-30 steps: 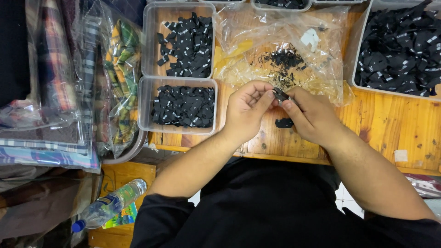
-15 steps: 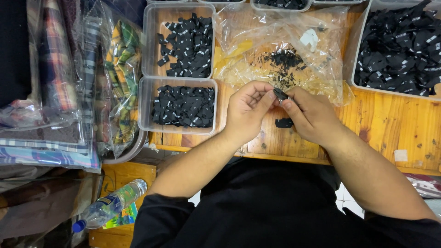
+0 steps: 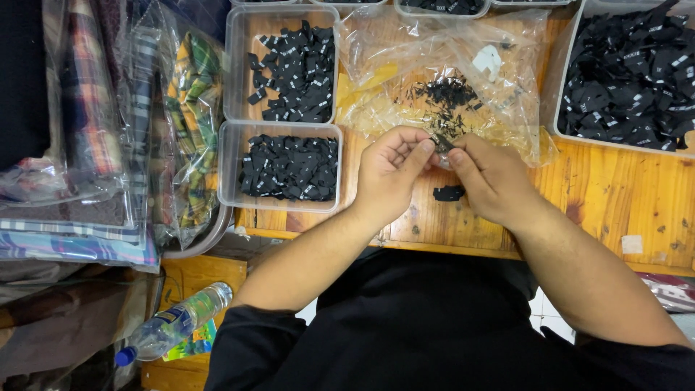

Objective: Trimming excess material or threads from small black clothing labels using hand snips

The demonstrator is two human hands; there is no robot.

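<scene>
My left hand [image 3: 391, 174] and my right hand [image 3: 492, 177] meet over the wooden table [image 3: 615, 195], fingertips pinching one small black label [image 3: 442, 142] between them. Just below them a second black label [image 3: 449, 193] lies flat on the wood. Behind my hands a crumpled clear plastic bag [image 3: 449, 80] holds a heap of tiny black pieces [image 3: 449, 98]. To the left of my left hand stand two clear tubs of black labels, one near [image 3: 289, 168] and one farther back [image 3: 293, 72].
A large clear tub [image 3: 630, 72] full of black labels stands at the far right. Plaid fabric in plastic bags [image 3: 108, 145] is stacked at the left. A plastic water bottle [image 3: 174, 322] lies low at the left, beside a wooden stool.
</scene>
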